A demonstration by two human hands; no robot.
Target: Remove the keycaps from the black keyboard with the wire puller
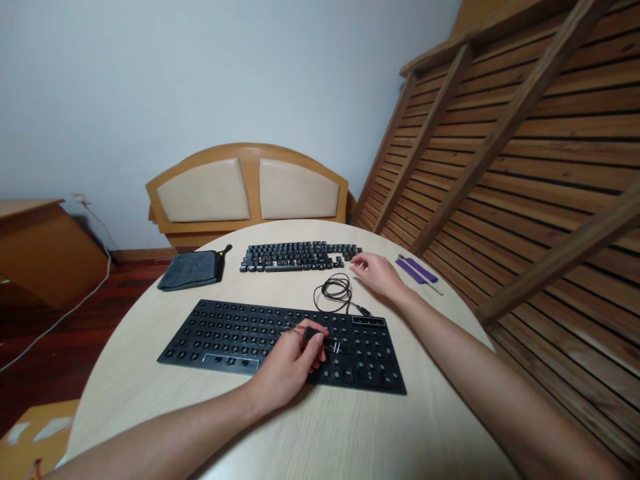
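My left hand (pixel 295 357) is closed around a keycap puller (pixel 316 335) with a black grip and thin wire prongs. It is above the right-of-middle part of a black keyboard base (pixel 225 333) that shows bare switches in rows. My right hand (pixel 377 275) reaches to the right end of a block of loose black keycaps (pixel 287 256), laid out in keyboard order at the back. Its thumb and forefinger look slightly apart, and I see nothing held between them.
A coiled black cable (pixel 336 292) lies between keyboard base and keycaps. At the left sits a folded grey cloth (pixel 193 270). Purple strips (pixel 416 270) and a thin tool (pixel 434 289) lie at the right. The round table (pixel 380 427) stands near a slatted wooden frame (pixel 525 153).
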